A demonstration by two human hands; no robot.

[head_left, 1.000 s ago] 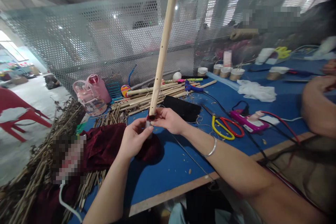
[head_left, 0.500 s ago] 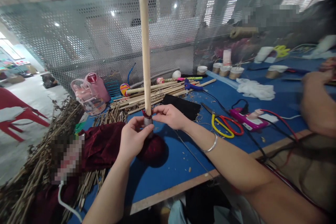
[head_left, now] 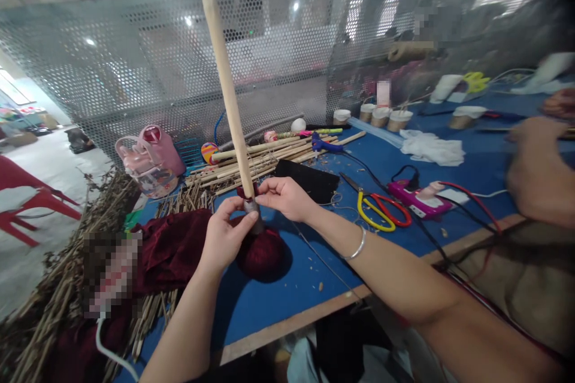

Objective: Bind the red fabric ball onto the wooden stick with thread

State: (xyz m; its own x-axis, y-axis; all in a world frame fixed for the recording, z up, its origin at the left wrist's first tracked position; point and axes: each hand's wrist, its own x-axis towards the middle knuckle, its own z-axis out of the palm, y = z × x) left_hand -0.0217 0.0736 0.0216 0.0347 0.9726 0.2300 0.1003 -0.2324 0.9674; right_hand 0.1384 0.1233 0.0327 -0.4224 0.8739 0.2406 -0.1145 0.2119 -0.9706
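A long pale wooden stick (head_left: 227, 81) rises from a dark red cloth-covered ball (head_left: 263, 254) resting on the blue table. Around the ball's neck is a grey wrapping (head_left: 254, 218), and dark red cloth edges stick out above it. My left hand (head_left: 227, 233) is closed round this wrapped neck, thumb in front. On the other side, my right hand (head_left: 285, 198) pinches at the cloth edge by the stick's foot; its fingertips partly hide what they hold. Dark red velvet cloth (head_left: 175, 245) lies left of my left hand.
Scissors (head_left: 377, 212) with yellow and red handles lie right of my hands, near a purple power strip (head_left: 420, 198). Behind are a black cloth (head_left: 308, 181), wooden sticks (head_left: 278, 157) and a blue glue gun (head_left: 326, 143). Dry stalks (head_left: 49, 275) fill the left. A co-worker's arm (head_left: 539, 167) is at right.
The stick's top has tilted to the left, and the ball has tipped slightly with it. Both hands stay at the neck, with my right fingers still at the cloth edge.
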